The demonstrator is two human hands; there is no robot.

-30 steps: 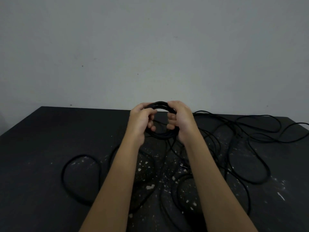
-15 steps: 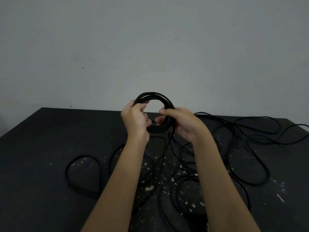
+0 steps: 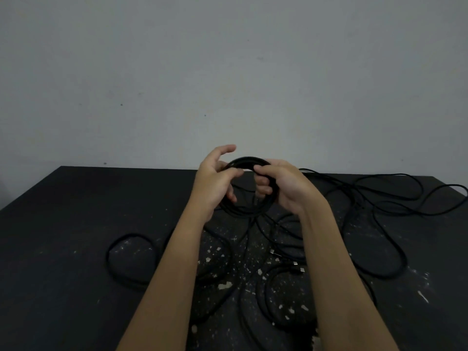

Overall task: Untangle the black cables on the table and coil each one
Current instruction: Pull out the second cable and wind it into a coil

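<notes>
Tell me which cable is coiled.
The cable gripped between left hand and right hand, wound into a tight ring above the table; the other cables sprawl loose.

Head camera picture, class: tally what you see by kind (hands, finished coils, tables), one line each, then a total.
hands: 2, the left hand and the right hand
coil of black cable, gripped by both hands: 1
table: 1
total: 4
The loose cables on the table are too tangled to count.
</notes>
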